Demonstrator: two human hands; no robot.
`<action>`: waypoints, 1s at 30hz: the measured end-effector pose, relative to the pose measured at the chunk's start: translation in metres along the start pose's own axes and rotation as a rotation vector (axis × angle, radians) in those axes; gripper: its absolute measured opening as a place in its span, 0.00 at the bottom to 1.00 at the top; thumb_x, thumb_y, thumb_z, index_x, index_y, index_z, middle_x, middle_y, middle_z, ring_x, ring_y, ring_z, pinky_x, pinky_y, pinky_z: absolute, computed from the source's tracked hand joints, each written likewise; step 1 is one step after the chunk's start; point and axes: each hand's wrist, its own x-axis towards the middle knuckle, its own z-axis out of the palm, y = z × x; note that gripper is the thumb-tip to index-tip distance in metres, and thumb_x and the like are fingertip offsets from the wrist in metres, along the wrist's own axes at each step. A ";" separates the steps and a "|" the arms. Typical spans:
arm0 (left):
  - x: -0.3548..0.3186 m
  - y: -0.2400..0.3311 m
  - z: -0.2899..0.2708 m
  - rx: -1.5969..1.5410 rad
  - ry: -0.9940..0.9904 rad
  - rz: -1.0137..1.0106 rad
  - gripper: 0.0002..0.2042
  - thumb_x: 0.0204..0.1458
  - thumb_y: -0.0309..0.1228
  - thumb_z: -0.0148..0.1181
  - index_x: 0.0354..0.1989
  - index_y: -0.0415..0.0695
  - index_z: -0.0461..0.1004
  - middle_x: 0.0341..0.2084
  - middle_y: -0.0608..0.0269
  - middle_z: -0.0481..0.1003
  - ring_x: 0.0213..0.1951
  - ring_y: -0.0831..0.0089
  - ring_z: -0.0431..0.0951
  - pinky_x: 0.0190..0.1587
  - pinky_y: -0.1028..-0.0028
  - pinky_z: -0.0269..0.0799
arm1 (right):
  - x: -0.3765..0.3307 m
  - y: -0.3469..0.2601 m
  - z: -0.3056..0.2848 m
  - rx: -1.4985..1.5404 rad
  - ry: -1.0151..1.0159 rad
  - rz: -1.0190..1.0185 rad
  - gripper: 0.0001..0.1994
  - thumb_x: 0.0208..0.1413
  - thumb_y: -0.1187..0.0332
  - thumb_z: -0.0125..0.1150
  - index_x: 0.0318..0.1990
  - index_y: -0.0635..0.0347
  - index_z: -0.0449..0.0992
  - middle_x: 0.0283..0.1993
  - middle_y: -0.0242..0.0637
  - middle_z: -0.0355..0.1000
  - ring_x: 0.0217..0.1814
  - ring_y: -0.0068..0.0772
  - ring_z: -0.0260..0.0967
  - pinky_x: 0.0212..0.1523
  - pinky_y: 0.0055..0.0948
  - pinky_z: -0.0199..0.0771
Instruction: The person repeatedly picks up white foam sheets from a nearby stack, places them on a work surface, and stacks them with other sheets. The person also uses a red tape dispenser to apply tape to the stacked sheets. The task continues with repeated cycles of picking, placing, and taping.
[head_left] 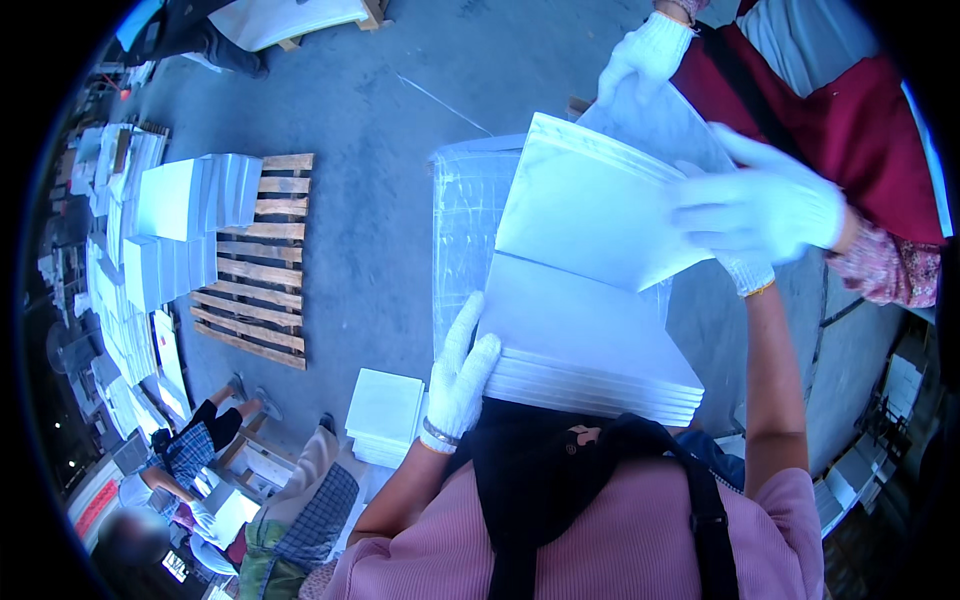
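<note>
A near stack of white square panels (590, 320) lies right in front of me. Behind it sits a second stack of white panels (590, 205) with a faint grey pattern. My left hand (462, 375), in a white knitted glove, rests with its fingers stretched out along the left edge of the near stack. My right hand (748, 273), also gloved, reaches to the right side of the far stack. A co-worker's blurred gloved hand (770, 208) covers most of it, so its fingers are hidden. The co-worker's other gloved hand (645, 52) touches a greyish panel (655, 125) at the back.
Clear plastic wrap (462, 210) covers a load under the panels. A smaller white stack (384, 405) stands left of my forearm. Further left are a wooden pallet (265, 250) and stacked white blocks (190, 200). Other people work at the lower left; a co-worker's red apron (840, 130) is opposite.
</note>
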 end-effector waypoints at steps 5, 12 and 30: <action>-0.002 -0.004 -0.004 0.098 0.008 0.017 0.30 0.60 0.34 0.52 0.67 0.31 0.52 0.66 0.47 0.57 0.68 0.62 0.55 0.68 0.67 0.47 | -0.001 0.016 0.002 -0.450 -0.003 -0.070 0.21 0.55 0.63 0.55 0.53 0.68 0.71 0.49 0.51 0.74 0.52 0.48 0.72 0.53 0.41 0.69; -0.003 -0.002 -0.001 0.092 0.002 -0.007 0.30 0.59 0.33 0.52 0.67 0.32 0.53 0.65 0.48 0.58 0.67 0.63 0.56 0.67 0.68 0.49 | 0.005 0.040 -0.001 -0.396 -0.019 0.125 0.19 0.48 0.58 0.60 0.29 0.73 0.77 0.28 0.58 0.74 0.32 0.54 0.76 0.35 0.44 0.74; -0.002 -0.007 -0.017 0.168 -0.083 0.024 0.20 0.54 0.26 0.57 0.57 0.42 0.70 0.67 0.46 0.55 0.68 0.65 0.56 0.66 0.69 0.52 | 0.010 0.012 -0.004 -0.305 -0.032 -0.059 0.26 0.50 0.63 0.62 0.59 0.56 0.69 0.49 0.45 0.73 0.55 0.43 0.68 0.57 0.36 0.66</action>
